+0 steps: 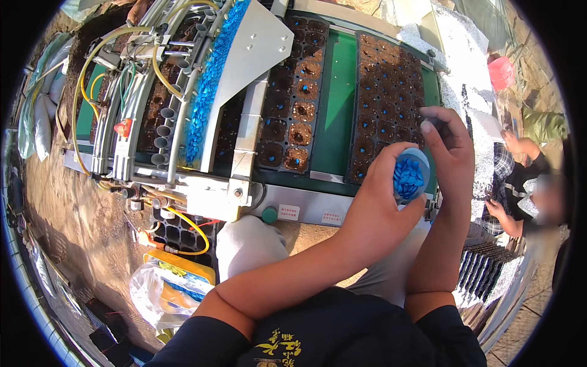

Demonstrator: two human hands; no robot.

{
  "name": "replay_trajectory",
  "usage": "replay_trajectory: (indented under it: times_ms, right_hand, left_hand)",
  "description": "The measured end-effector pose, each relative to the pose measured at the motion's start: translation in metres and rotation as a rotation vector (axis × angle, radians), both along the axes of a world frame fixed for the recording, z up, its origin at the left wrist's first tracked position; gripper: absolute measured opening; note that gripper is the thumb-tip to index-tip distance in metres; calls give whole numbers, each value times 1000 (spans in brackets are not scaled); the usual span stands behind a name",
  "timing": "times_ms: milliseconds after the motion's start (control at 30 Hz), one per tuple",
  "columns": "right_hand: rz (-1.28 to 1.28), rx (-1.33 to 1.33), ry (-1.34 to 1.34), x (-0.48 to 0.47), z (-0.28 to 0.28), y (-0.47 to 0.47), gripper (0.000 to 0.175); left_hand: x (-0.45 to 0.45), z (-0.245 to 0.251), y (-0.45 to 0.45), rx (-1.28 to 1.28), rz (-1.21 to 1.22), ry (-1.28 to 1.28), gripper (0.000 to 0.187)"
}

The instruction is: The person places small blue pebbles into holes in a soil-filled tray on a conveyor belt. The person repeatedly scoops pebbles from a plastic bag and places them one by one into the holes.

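My left hand point(383, 183) is closed around a small cup point(425, 160) of blue coated seeds point(408, 178), held over the near right corner of a black seedling tray point(390, 96). Just right of the cup, my right hand point(447, 133) is bent above the tray's right edge, thumb and forefinger close together; whether a seed is between them cannot be told. Dark soil fills the tray's cells, and many have a blue seed. Left of it on the green conveyor belt point(337, 101) lies another soil-filled tray point(293, 96) with blue seeds in its cells.
A seeding machine with a metal guard plate point(252, 50), a trough of blue seeds point(211, 87) and yellow air hoses point(82, 82) spans the belt at left. A yellow box point(183, 266) with a plastic bag stands below. At right, another person point(518, 197) is near stacked trays point(488, 266).
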State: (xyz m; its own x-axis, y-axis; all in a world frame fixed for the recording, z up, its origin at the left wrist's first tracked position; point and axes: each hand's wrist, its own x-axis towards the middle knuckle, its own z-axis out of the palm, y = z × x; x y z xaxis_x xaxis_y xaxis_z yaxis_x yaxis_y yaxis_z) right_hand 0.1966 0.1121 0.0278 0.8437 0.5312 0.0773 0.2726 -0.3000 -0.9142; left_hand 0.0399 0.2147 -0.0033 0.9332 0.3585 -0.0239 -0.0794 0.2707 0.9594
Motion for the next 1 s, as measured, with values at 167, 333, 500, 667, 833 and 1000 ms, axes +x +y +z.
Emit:
replay_trajectory:
  times_ms: [167,333,500,667,833,1000]
  right_hand:
    - [306,-371,-375,-37,54,14,43]
    - [331,-439,-515,-54,57,36,46]
    - [398,-459,-602,-54,62,43,43]
    - [482,-502,-548,-53,55,48,31]
    - [484,-529,-473,-46,55,44,26]
    - [500,-424,-440,-38,59,36,22]
  left_hand:
    - [-1,3,16,92,133,50,68]
    - [0,4,27,119,191,71,66]
    - [-3,-3,32,232,248,70,70]
    - [-2,-11,32,280,211,60,73]
    - [-1,-8,28,163,162,103,73]
    - [3,-11,25,179,135,121,68]
